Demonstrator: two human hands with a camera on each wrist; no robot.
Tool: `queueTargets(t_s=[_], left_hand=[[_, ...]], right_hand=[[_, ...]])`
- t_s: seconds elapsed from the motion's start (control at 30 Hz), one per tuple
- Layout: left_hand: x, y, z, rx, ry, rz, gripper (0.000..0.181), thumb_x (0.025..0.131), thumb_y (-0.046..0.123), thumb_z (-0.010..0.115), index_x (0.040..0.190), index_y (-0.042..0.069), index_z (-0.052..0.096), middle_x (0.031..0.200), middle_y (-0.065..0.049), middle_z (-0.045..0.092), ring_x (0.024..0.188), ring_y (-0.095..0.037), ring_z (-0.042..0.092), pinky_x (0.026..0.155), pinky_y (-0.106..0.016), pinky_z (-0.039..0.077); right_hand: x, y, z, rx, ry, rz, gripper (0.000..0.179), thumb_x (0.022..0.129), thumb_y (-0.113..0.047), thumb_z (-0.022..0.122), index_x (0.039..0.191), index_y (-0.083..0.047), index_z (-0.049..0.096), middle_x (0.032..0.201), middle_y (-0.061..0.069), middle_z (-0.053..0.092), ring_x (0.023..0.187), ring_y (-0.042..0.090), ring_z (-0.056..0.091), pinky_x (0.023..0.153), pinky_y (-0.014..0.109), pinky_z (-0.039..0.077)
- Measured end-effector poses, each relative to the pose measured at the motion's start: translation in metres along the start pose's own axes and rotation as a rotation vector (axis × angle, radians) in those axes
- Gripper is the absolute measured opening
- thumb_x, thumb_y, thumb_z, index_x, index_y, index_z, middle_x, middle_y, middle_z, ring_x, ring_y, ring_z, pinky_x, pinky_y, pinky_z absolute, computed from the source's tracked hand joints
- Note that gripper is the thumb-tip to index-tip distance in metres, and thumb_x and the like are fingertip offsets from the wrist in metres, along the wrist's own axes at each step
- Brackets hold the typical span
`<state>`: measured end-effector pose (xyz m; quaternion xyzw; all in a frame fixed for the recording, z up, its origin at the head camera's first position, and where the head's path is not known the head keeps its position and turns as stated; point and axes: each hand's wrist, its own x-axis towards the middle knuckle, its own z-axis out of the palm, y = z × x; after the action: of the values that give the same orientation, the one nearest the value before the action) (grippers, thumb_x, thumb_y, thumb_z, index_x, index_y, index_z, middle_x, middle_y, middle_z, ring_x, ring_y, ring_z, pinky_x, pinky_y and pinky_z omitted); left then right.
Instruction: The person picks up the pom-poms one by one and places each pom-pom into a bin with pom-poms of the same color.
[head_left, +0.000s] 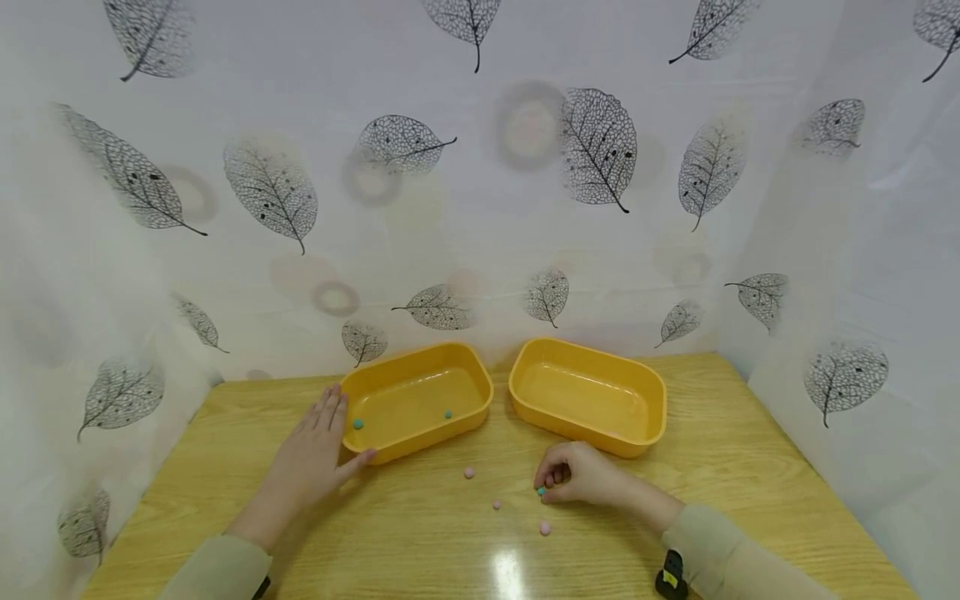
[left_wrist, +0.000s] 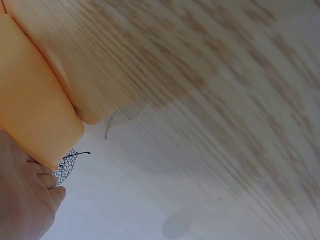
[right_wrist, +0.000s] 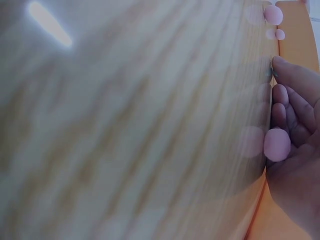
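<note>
A small teal bead (head_left: pixel 542 492) is pinched between the thumb and fingertips of the right hand (head_left: pixel 581 477), well in from the right edge of the table (head_left: pixel 420 533). Three pink beads (head_left: pixel 544 528) are scattered near it. By the back edge, the left tray (head_left: pixel 435 436) is touched at its left end by the left hand (head_left: pixel 311 454), its fingers extended, nothing gripped; two loose teal beads (head_left: pixel 358 424) are contained there. Toward the back right corner, the right tray (head_left: pixel 585 427) is placed.

No lettering, brand, number or sign can be read.
</note>
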<state>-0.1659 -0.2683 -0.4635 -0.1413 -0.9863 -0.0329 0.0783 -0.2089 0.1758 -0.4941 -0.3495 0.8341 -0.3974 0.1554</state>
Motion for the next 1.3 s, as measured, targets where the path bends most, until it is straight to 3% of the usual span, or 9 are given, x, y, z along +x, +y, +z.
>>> queueTargets(t_s=[0.63, 1.3], left_hand=[[0.0001, -0.0017, 0.0016, 0.006, 0.002, 0.002, 0.103, 0.103, 0.066, 0.054, 0.158, -0.017, 0.031, 0.169, -0.035, 0.025, 0.159, -0.051, 0.027, 0.13, -0.059, 0.03], [0.0, -0.0006, 0.0004, -0.008, 0.007, 0.002, 0.102, 0.103, 0.067, 0.054, 0.157, -0.017, 0.032, 0.169, -0.035, 0.026, 0.159, -0.051, 0.026, 0.13, -0.06, 0.03]], right_hand=[[0.0008, 0.0005, -0.0005, -0.021, 0.004, -0.02, 0.009, 0.086, -0.011, 0.087, 0.091, -0.012, 0.08, 0.082, -0.004, 0.071, 0.077, -0.003, 0.057, 0.067, 0.015, 0.052], [0.0026, -0.007, -0.0083, 0.007, -0.03, 0.043, 0.005, 0.09, -0.011, 0.083, 0.093, -0.015, 0.081, 0.086, -0.009, 0.076, 0.075, -0.005, 0.061, 0.069, 0.017, 0.056]])
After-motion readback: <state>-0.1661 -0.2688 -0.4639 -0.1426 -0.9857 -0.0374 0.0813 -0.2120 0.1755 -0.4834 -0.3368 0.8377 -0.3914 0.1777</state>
